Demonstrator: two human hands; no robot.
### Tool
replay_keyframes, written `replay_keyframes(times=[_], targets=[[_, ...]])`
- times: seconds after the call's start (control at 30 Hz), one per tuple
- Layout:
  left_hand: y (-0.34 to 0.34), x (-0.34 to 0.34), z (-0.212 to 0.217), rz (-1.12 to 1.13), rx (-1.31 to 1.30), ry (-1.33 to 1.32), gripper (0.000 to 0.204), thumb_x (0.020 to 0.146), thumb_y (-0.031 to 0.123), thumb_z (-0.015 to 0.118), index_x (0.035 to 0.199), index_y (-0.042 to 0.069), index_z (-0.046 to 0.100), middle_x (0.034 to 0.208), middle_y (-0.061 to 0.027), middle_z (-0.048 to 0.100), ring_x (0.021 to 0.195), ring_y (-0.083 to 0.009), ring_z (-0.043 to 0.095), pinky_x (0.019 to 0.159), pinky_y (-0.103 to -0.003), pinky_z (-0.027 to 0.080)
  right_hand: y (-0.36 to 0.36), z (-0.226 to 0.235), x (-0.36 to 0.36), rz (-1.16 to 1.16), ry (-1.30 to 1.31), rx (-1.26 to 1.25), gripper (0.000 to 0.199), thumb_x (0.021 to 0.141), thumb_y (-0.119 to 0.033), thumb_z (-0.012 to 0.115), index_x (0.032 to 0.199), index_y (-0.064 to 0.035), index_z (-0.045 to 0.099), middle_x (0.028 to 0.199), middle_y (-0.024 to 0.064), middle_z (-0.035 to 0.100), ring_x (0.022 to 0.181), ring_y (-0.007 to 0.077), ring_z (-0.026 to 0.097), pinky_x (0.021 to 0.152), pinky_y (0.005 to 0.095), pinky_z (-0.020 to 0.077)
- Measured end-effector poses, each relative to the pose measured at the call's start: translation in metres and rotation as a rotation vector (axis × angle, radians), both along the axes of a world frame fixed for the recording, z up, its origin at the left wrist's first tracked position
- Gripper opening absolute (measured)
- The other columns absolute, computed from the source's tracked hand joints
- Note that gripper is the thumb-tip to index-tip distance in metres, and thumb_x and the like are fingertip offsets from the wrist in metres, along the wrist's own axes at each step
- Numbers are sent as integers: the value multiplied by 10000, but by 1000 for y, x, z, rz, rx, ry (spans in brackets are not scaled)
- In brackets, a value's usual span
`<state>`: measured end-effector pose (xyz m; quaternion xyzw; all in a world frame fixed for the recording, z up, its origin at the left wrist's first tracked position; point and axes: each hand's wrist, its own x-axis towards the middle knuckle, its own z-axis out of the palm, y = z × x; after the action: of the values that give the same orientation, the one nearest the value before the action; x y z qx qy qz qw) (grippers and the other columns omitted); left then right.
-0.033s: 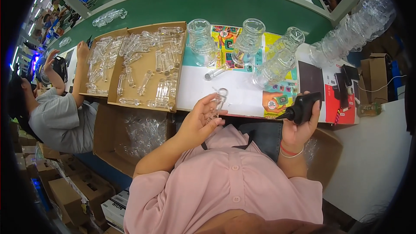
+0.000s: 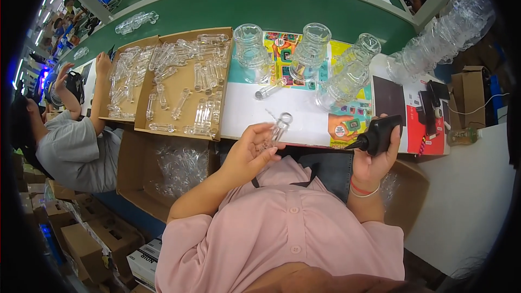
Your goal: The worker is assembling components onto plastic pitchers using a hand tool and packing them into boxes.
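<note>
My left hand is closed around a clear tube-like piece, whose round open end points up and away from me. In my right hand is a black squeeze bottle, its thin dark nozzle pointing left toward the left hand. The bottle and the clear piece are well apart. Beyond my left hand a single clear tube lies on the white work surface. Clear wide-mouthed glass-like vessels stand behind it, and two more, one of them a clear ribbed vessel, lean together on the right.
An open cardboard tray of clear tubes stands on the left, with a second tray beside it. A long stack of clear vessels rises at the right. A co-worker in a grey shirt sits at the far left. Dark phones lie right.
The clear piece in my left hand has tipped slightly to the right, and the fingers have shifted a little with it. My right hand and the bottle look unmoved.
</note>
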<state>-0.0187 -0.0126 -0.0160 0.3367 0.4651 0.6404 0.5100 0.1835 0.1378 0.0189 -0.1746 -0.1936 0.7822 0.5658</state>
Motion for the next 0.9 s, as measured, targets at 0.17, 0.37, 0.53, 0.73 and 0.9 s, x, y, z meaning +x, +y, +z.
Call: replay_keyframes(times=[0.17, 0.37, 0.53, 0.73, 0.9], targets=[[-1, -5, -10, 49, -27, 202, 240, 855, -26, 511, 1095, -30, 497, 1167, -135, 442, 974, -188, 561, 769, -282, 517, 0, -3, 0, 6, 43, -3, 316, 878, -301, 518, 1063, -46, 544, 967, 97, 606, 887, 183, 595, 745, 315, 515], [7, 5, 5, 86, 117, 184, 293, 822, -43, 555, 1112, -35, 514, 1141, -112, 449, 935, -184, 579, 802, -262, 502, -2, -1, -4, 8, -7, -12, 334, 879, -317, 515, 1051, -31, 532, 933, 87, 590, 843, 167, 582, 739, 300, 499], [7, 14, 27, 70, 103, 390, 334, 814, -56, 560, 1142, -24, 507, 1119, -118, 520, 963, -194, 580, 832, -255, 477, -15, 14, -19, -60, -162, 156, 384, 869, -339, 516, 1080, -20, 479, 913, 76, 546, 798, 158, 555, 743, 278, 468], [9, 27, 24, 142, 308, 211, 331, 790, -100, 566, 1060, -10, 395, 1169, -228, 522, 1028, -204, 559, 852, -274, 466, -29, 30, -26, -62, -443, 530, 496, 814, -413, 548, 1065, -1, 433, 909, 71, 463, 782, 136, 488, 696, 238, 429], [10, 27, 24, 127, 369, 187, 368, 759, -166, 524, 1010, 25, 334, 1221, -308, 437, 1094, -279, 524, 933, -340, 431, -30, 28, -16, -129, -682, 800, 561, 795, -492, 562, 1029, -3, 416, 914, 88, 455, 777, 139, 464, 677, 246, 432]])
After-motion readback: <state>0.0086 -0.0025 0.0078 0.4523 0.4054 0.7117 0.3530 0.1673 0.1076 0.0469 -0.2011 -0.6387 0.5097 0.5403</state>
